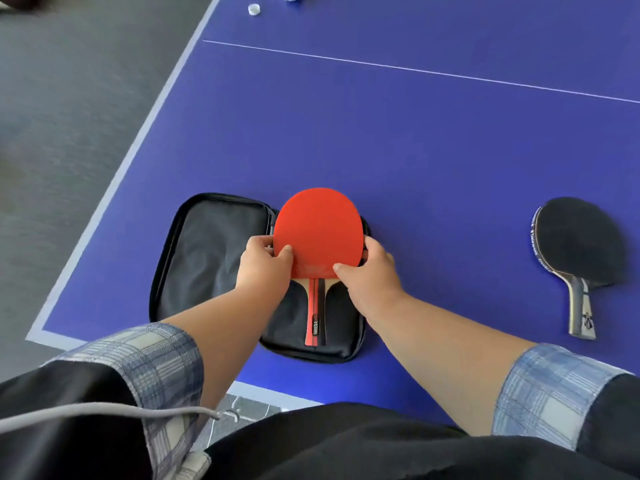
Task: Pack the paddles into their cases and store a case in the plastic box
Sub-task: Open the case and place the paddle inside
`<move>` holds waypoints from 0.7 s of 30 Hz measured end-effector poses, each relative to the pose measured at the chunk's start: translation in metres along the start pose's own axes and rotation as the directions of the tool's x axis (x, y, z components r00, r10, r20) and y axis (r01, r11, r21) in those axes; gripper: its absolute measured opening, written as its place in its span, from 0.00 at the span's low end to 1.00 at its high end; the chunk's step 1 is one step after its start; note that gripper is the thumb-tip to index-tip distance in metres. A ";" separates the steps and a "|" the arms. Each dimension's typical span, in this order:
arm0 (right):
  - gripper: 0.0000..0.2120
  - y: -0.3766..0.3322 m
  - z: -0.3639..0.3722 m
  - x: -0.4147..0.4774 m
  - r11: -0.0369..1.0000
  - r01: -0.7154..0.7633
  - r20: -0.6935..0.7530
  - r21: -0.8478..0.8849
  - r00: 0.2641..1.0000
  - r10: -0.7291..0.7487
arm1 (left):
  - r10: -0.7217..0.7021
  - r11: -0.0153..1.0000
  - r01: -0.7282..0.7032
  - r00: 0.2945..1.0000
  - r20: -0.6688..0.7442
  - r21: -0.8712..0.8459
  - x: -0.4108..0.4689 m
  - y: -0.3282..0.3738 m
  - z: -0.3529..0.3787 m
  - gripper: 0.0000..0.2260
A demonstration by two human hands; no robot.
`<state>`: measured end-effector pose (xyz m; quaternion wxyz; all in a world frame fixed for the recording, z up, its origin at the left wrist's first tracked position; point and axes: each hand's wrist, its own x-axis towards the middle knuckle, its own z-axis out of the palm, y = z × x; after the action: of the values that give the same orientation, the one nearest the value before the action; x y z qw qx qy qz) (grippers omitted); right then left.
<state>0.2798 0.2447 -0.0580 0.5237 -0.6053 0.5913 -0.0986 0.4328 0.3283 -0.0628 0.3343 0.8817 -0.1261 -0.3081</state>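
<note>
Fingers: my left hand (pixel 265 263) and right hand (pixel 369 268) both curl onto the red paddle (pixel 318 230), pinching its lower edge | paddle: over the open black case (pixel 207 258), right half | second paddle (pixel 580 251): on the blue table (pixel 433 150), well right.

Both forearms reach forward, bare below rolled plaid sleeves (pixel 149 362). The left hand (pixel 265 265) pinches the red paddle (pixel 318 226) at its left edge, thumb on top; the right hand (pixel 372 271) grips the right edge likewise.
</note>
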 end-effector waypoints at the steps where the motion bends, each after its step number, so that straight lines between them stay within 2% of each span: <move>1: 0.34 0.002 0.005 -0.002 0.999 -0.007 0.014 -0.040 1.000 0.007 | -0.009 1.000 0.008 1.000 0.019 0.021 0.003 -0.008 -0.004 0.15; 3: 0.34 0.005 0.013 -0.005 0.992 -0.006 0.025 -0.125 1.000 0.009 | -0.011 0.996 0.005 0.997 0.071 0.093 0.007 -0.018 -0.008 0.16; 5: 0.29 0.007 0.017 -0.005 0.979 0.000 0.012 -0.202 1.000 0.002 | 0.006 0.986 -0.026 0.992 0.126 0.162 0.012 -0.022 -0.009 0.16; 9: 0.26 0.008 0.020 -0.003 0.959 -0.019 0.000 -0.282 1.000 0.020 | -0.001 0.958 -0.049 0.985 0.175 0.281 0.017 -0.017 -0.012 0.14; 14: 0.32 0.003 0.027 -0.004 0.923 -0.083 -0.040 -0.375 0.997 0.073 | -0.020 0.912 -0.071 0.976 0.218 0.403 0.018 -0.010 -0.016 0.15; 17: 0.42 0.001 0.031 -0.006 0.910 -0.090 -0.062 -0.405 0.996 0.071 | -0.026 0.891 -0.082 0.973 0.230 0.447 0.019 -0.006 -0.016 0.15; 19: 0.47 -0.001 0.031 -0.007 0.903 -0.083 -0.055 -0.422 0.996 0.065 | -0.013 0.880 -0.110 0.967 0.256 0.462 0.021 -0.006 -0.014 0.15; 21: 0.48 -0.003 0.027 -0.009 0.896 -0.078 -0.025 -0.436 0.997 0.075 | -0.001 0.875 -0.130 0.963 0.271 0.467 0.021 -0.006 -0.014 0.16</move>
<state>0.2989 0.2653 -0.0633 0.3758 -0.6831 0.6238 0.0548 0.4580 0.3310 -0.0683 0.0958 0.8835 -0.2713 -0.3698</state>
